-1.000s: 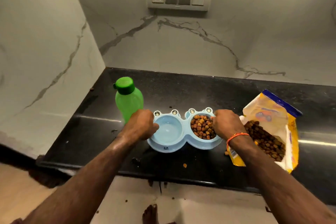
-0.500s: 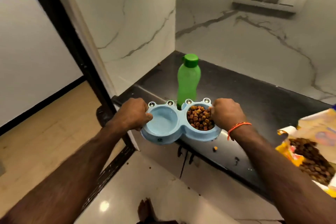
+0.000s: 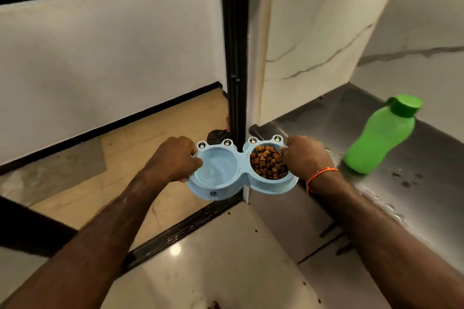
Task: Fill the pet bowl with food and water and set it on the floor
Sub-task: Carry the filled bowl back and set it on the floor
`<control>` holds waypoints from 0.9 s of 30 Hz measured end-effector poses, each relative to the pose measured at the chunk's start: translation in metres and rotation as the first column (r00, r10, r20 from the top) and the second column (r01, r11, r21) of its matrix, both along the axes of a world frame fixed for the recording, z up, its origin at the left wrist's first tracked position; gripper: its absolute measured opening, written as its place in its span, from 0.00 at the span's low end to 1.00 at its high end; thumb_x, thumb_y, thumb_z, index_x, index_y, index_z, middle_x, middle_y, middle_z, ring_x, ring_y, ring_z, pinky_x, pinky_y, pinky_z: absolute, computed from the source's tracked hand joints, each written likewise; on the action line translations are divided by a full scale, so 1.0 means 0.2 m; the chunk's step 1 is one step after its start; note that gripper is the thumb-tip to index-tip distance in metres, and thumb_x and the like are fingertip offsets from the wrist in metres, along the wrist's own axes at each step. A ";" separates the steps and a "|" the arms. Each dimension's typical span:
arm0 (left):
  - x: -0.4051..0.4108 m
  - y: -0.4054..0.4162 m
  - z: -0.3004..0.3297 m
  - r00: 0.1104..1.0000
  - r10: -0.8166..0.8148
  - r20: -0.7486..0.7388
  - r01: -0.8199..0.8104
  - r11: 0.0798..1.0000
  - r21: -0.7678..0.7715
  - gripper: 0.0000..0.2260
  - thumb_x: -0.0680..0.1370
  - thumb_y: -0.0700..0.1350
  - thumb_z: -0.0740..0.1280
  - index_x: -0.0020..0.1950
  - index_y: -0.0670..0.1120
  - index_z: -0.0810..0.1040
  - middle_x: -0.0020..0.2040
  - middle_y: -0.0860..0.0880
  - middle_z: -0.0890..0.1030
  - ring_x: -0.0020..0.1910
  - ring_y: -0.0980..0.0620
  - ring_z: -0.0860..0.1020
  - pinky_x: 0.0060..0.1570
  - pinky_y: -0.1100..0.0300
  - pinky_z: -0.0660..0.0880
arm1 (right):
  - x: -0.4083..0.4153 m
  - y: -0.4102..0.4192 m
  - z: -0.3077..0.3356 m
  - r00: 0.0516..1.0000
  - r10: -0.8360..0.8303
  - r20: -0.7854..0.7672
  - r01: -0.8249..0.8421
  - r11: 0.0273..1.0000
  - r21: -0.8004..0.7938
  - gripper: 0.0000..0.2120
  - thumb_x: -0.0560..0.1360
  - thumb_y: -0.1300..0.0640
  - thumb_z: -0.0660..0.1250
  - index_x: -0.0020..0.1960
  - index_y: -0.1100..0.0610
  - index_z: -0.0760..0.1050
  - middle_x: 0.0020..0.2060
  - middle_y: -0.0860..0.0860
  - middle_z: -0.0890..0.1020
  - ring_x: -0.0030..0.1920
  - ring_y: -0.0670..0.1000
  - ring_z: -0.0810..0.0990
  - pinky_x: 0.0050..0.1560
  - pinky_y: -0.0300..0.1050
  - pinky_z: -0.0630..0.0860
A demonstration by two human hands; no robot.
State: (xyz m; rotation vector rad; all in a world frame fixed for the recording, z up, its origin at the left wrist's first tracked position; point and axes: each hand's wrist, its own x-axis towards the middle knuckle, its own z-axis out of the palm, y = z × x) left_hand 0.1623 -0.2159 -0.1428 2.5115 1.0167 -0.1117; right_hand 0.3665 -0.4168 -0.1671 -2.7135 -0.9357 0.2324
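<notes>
My left hand [image 3: 175, 158] grips the left end of the blue bowl [image 3: 239, 184], held in the air past the counter [image 3: 376, 158] edge, above the floor [image 3: 200, 271]; water left, kibble [image 3: 268, 162] right. My right hand [image 3: 307, 158] clamps the other end. A green bottle [image 3: 379, 135] stands on the counter.

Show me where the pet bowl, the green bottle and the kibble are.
pet bowl [image 3: 221, 193]: head view, front wall under the water side.
green bottle [image 3: 381, 138]: head view, middle of its body.
kibble [image 3: 268, 162]: head view, centre of the pile.
</notes>
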 end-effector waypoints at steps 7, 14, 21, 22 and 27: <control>-0.36 0.45 -0.01 0.985 0.166 0.043 -0.167 0.985 0.034 0.03 0.74 0.41 0.69 0.46 0.46 0.80 0.27 0.49 0.83 0.24 0.52 0.82 0.35 0.59 0.81 | -0.22 0.60 -0.02 0.984 0.179 -0.008 -0.179 0.983 0.037 0.11 0.79 0.53 0.63 0.52 0.59 0.80 0.52 0.60 0.83 0.53 0.63 0.81 0.48 0.48 0.73; -0.62 0.84 -0.03 0.949 0.307 0.067 -0.311 0.948 0.062 0.08 0.73 0.41 0.69 0.51 0.46 0.83 0.32 0.49 0.83 0.30 0.49 0.83 0.40 0.52 0.84 | -0.39 1.14 -0.08 0.941 0.334 0.052 -0.337 0.939 0.070 0.10 0.79 0.55 0.63 0.53 0.60 0.78 0.52 0.60 0.82 0.53 0.64 0.81 0.49 0.51 0.75; -0.71 1.24 -0.14 0.910 0.408 0.075 -0.413 0.907 0.084 0.10 0.74 0.42 0.70 0.53 0.44 0.85 0.39 0.45 0.85 0.35 0.46 0.84 0.42 0.53 0.83 | -0.40 1.66 -0.16 0.897 0.439 0.056 -0.441 0.897 0.024 0.10 0.78 0.56 0.62 0.49 0.61 0.78 0.50 0.61 0.82 0.51 0.64 0.80 0.44 0.48 0.67; -0.70 1.28 -0.16 0.907 0.415 0.075 -0.420 0.903 0.085 0.10 0.74 0.42 0.70 0.54 0.44 0.85 0.40 0.45 0.85 0.36 0.46 0.84 0.42 0.53 0.83 | -0.39 1.73 -0.17 0.893 0.445 0.061 -0.447 0.894 0.013 0.10 0.78 0.56 0.62 0.49 0.61 0.78 0.50 0.61 0.82 0.52 0.64 0.80 0.44 0.48 0.67; -0.64 1.58 -0.26 0.876 0.475 0.082 -0.481 0.872 0.090 0.10 0.74 0.42 0.71 0.54 0.44 0.86 0.41 0.45 0.86 0.35 0.47 0.84 0.41 0.54 0.83 | -0.30 2.10 -0.23 0.865 0.496 0.079 -0.496 0.868 -0.017 0.11 0.80 0.54 0.61 0.52 0.60 0.78 0.52 0.60 0.82 0.53 0.63 0.80 0.45 0.47 0.67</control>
